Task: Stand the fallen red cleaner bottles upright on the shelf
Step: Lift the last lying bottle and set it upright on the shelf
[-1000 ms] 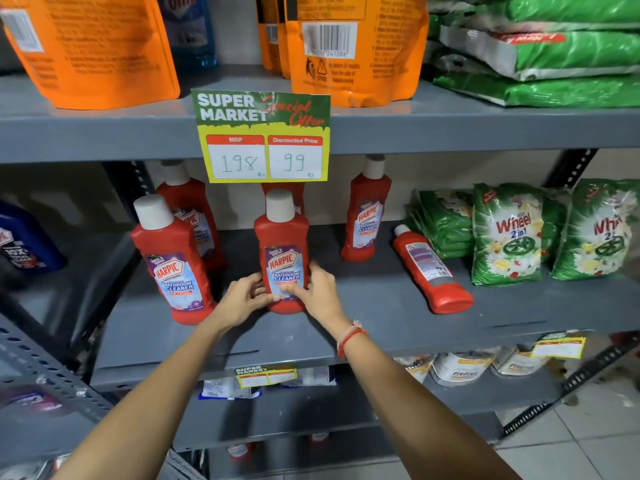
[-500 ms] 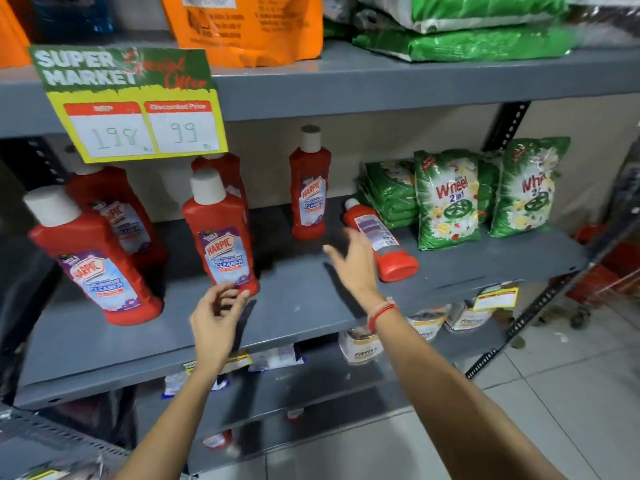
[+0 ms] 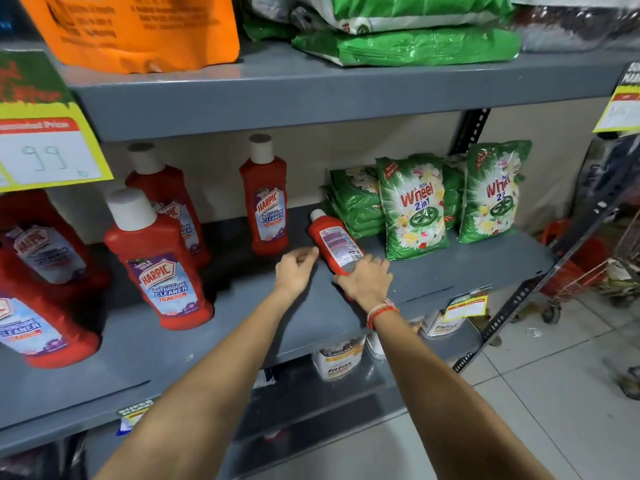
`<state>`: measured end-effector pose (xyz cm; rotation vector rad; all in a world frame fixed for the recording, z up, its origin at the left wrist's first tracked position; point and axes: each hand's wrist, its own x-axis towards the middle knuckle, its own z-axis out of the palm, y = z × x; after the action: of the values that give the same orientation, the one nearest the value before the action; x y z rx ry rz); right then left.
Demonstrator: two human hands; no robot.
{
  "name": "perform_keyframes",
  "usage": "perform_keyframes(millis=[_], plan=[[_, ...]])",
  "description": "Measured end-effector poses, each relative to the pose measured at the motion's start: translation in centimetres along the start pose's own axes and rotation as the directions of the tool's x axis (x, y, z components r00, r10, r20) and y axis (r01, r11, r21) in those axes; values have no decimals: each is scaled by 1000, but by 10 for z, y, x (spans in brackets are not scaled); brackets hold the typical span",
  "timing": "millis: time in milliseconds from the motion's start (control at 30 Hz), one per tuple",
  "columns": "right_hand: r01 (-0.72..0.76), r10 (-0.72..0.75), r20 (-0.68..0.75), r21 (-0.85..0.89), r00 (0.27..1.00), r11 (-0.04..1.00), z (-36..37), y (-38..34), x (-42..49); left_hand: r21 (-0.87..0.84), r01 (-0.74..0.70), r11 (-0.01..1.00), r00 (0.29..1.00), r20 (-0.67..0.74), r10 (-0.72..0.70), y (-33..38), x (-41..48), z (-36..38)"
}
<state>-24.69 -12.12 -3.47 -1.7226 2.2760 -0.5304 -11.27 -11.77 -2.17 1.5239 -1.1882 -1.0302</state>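
One red cleaner bottle (image 3: 334,241) lies on its back on the grey shelf (image 3: 450,268), white cap pointing to the rear. My right hand (image 3: 365,280) covers its lower end and grips it. My left hand (image 3: 296,268) hovers just left of the bottle, fingers loosely curled, holding nothing. Several red Harpic bottles stand upright to the left: one at the back middle (image 3: 265,199), one near the front (image 3: 156,265), one behind it (image 3: 162,188), and more at the far left (image 3: 38,292).
Green Wheel detergent packs (image 3: 414,206) stand right of the fallen bottle. A yellow price card (image 3: 48,147) hangs from the upper shelf, which holds an orange pouch (image 3: 138,29) and green bags. Tubs sit on the lower shelf (image 3: 339,362). A red basket (image 3: 581,258) is at the right.
Both hands let go of the front upright bottle and moved right. My right hand has landed on the fallen bottle, and my left hand has come up beside it.
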Motion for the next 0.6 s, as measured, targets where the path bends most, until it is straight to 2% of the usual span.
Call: perform_keyframes(millis=[67, 100, 300, 467, 600], plan=[[-6, 7, -17, 27, 1000, 1000, -1, 6, -10, -265, 163, 951, 986, -2, -169, 4, 5, 10], [-5, 6, -32, 48, 999, 999, -1, 9, -16, -344, 212, 915, 976, 19, -219, 4, 7, 13], [61, -22, -143, 276, 989, 959, 7, 15, -56, -347, 301, 888, 953, 144, -267, 9, -7, 26], [162, -133, -96, 445, 986, 881, 7, 5, -60, -327, 179, 928, 983, 100, -154, 21, -10, 1], [218, -248, -1, 477, 969, 851, -1, -23, -47, -353, -43, 935, 993, 89, 79, 31, -17, -29]])
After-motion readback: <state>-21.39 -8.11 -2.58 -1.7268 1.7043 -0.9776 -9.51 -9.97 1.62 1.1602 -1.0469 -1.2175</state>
